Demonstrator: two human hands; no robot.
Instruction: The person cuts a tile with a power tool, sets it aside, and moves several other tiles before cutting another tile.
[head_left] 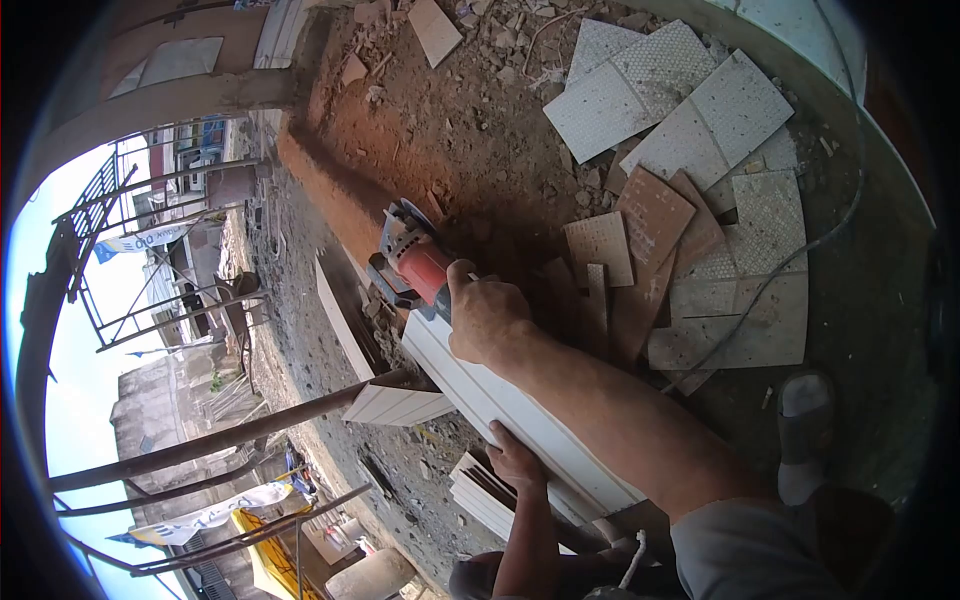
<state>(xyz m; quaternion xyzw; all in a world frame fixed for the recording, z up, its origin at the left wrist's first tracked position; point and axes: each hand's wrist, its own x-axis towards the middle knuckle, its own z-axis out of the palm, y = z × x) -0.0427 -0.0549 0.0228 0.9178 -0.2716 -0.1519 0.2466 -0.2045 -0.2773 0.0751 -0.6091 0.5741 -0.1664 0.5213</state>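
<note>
A red and black handheld power cutter (420, 268) is gripped in my right hand (487, 312), whose fingers wrap around its dark handle. Its metal guard and disc lie at the far end, close to an orange, dust-covered ledge (345, 195). Beneath my right forearm runs a long white tile piece (500, 390) with straight lines along its surface, one end near the cutter's base. My left hand (515, 458) holds the lower edge of this tile, fingers bent over it. Where the disc touches is hard to make out.
Patterned pale tiles (690, 115) and brown tiles (655, 210) lie piled on the ground. More white tile pieces (400, 402) lie beside the work. A cable (850, 205) curves past the tiles. Metal poles (240, 428) stand alongside; a foot (805, 400) is at lower right.
</note>
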